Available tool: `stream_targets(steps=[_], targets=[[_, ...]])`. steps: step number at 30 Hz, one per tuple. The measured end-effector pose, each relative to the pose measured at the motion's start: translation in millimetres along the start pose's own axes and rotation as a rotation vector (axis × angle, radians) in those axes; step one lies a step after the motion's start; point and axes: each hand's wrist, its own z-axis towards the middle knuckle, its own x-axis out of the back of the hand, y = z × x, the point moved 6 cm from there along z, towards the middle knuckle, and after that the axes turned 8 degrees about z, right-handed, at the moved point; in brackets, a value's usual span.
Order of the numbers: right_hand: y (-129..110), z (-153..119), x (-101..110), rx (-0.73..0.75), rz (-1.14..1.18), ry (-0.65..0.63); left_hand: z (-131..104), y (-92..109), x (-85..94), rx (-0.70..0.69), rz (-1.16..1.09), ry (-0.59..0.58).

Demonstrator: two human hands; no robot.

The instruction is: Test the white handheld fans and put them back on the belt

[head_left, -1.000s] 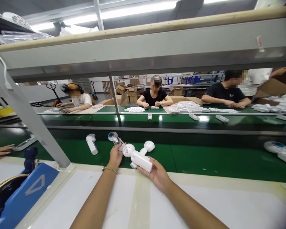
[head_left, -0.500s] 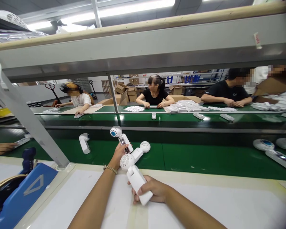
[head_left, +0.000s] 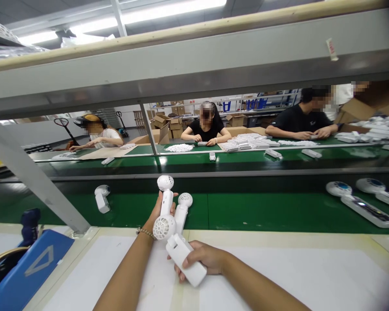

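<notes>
Near the front edge of the green belt, my left hand (head_left: 156, 214) is closed round a white handheld fan (head_left: 166, 202), its round head up and its closed back toward me. My right hand (head_left: 207, 258) grips another white handheld fan (head_left: 186, 261) above the white worktop, with its grille head tilted up and left. This head overlaps the lower end of the left fan in view; whether they touch I cannot tell. Just right of my left hand, a third white fan (head_left: 181, 216) lies on the belt, partly hidden.
Another fan (head_left: 102, 198) lies on the belt (head_left: 240, 211) to the left, and two unfinished-looking fans with exposed insides (head_left: 369, 211) to the right. A blue fixture (head_left: 35, 270) and slanted post (head_left: 42, 177) stand left. Several co-workers (head_left: 207, 125) sit across the line.
My left hand has turned its fan, so the blue-centred face and open handle side no longer show. Belt fans on both sides appear shifted left as the view moved.
</notes>
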Motion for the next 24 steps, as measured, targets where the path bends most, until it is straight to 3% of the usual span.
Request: stream_targets(steps=[4, 8, 18, 24], targets=[[0, -1, -2, -0.011, -0.006, -0.011, -3, -6, -3.6, 0.111, 0.009, -0.078], [0, 0, -1, -0.011, 0.0, 0.019, -1, -10, -1.5, 0.11, 0.041, -0.139], [3, 3, 4, -0.002, 0.151, 0.012, 3, -13, 7.8, 0.022, 0.07, -0.067], [-1, 2, 4, 0.122, 0.127, 0.066, 9, -17, 13.0, -0.003, 0.126, -0.024]])
